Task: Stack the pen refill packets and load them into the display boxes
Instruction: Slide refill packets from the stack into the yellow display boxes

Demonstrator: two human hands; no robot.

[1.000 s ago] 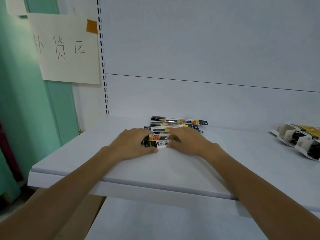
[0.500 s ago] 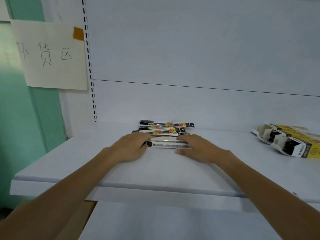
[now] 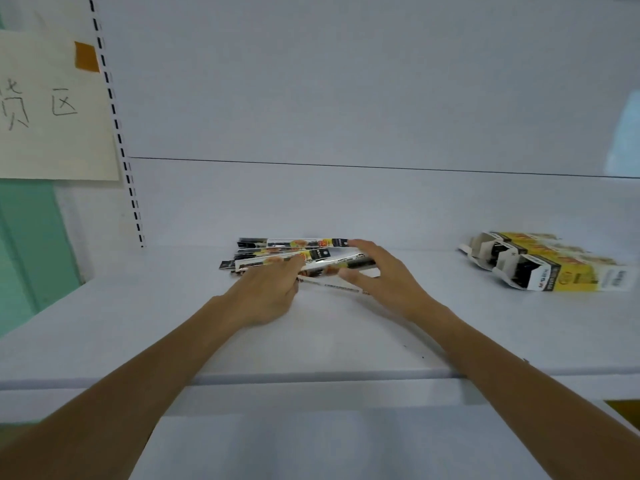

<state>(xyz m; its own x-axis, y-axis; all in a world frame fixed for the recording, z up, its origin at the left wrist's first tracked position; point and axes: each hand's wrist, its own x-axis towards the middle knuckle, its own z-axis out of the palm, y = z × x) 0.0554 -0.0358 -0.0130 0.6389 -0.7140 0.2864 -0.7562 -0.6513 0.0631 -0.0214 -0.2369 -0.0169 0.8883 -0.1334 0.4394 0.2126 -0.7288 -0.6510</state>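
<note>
A loose pile of long, thin pen refill packets [image 3: 294, 252] lies on the white shelf [image 3: 329, 334] near its back wall. My left hand [image 3: 266, 292] rests palm down on the near left part of the pile, fingertips on a packet. My right hand [image 3: 384, 278] curls over the right ends of the packets, fingers on the far ones and thumb near the front ones. One thin packet [image 3: 332, 285] lies flat between my hands. Two yellow, black and white display boxes [image 3: 554, 268] lie on their sides at the right, open ends facing left.
A paper sign [image 3: 52, 109] with handwritten characters is taped to the left upright. A slotted shelf rail [image 3: 117, 133] runs down beside it. The shelf's front edge [image 3: 311, 379] crosses under my forearms. A green wall stands at the far left.
The view has shifted right and closer. My right hand has moved back over the far right ends of the packets. My left hand has slid further onto the pile.
</note>
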